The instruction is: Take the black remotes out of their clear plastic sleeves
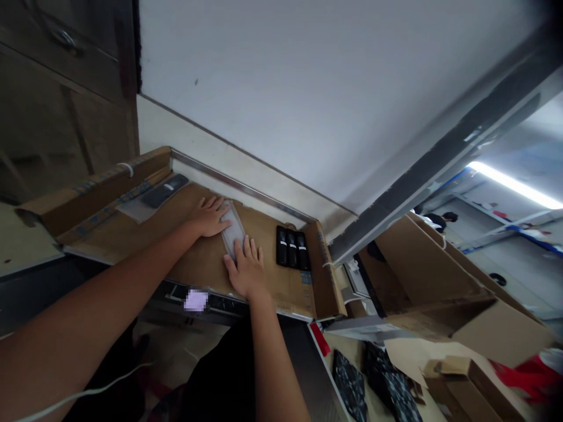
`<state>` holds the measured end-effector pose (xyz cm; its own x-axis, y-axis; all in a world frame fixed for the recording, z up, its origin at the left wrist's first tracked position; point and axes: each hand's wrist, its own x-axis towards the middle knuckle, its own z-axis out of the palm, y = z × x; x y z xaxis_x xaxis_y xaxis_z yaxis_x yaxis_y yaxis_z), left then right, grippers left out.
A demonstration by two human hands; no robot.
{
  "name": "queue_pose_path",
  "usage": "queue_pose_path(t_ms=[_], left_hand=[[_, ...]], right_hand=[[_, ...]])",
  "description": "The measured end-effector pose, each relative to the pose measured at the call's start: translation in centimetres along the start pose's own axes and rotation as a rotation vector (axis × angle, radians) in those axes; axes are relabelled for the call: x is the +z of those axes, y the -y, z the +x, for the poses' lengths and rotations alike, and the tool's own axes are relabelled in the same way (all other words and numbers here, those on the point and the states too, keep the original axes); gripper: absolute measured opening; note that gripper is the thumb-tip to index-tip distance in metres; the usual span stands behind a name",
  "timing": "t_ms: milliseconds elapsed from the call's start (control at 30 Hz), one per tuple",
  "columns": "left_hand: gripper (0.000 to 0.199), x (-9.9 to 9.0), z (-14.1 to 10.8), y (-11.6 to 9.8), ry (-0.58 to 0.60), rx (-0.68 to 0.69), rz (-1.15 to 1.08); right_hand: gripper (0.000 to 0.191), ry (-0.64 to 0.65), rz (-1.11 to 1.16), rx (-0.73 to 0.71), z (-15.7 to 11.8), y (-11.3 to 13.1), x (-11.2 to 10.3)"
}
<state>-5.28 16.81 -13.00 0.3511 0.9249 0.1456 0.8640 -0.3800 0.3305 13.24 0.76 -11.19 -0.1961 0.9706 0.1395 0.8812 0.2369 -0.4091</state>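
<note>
A flat, pale, translucent plastic sleeve or stack of sleeves [234, 228] lies on the cardboard-lined work surface [193, 249]. My left hand [212, 217] rests palm down at its upper left edge, fingers spread, thumb over it. My right hand [247, 266] lies flat at its lower right end, fingers apart and touching its edge. To the left lies a dark item with a white band [167, 190], with a clear plastic bag [134, 208] at its near end. On the right, three black items with white bands [292, 246] sit side by side; their kind is unclear.
Raised cardboard flaps [323, 266] edge the surface, with a pale wall panel [272, 88] behind. A large open cardboard box [422, 269] stands at right, above dark patterned packages [349, 381] and a smaller box [466, 387]. Farther off, a person [440, 220] is partly visible.
</note>
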Motion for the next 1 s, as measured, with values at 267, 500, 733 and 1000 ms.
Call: queue_pose_path(t_ms=[267, 500, 733, 1000], left_hand=[[0.043, -2.2, -1.7, 1.2, -0.554, -0.160, -0.062], [0.034, -7.2, -1.8, 8.0, -0.449, -0.444, -0.267], [0.057, -8.3, -0.6, 9.4, -0.204, -0.561, -0.328], [0.034, -9.8, -2.5, 5.0, -0.026, -0.485, -0.664]], right_hand=[[0.062, -0.454, 0.554, 0.256, -0.4, -3.5, 0.0], [0.054, -0.600, 0.639, 0.369, 0.3, -4.0, 0.2], [0.051, -0.627, 0.766, 0.380, 0.5, -4.3, 0.5], [0.049, -0.695, 1.017, 0.414, 0.6, -4.0, 0.0]])
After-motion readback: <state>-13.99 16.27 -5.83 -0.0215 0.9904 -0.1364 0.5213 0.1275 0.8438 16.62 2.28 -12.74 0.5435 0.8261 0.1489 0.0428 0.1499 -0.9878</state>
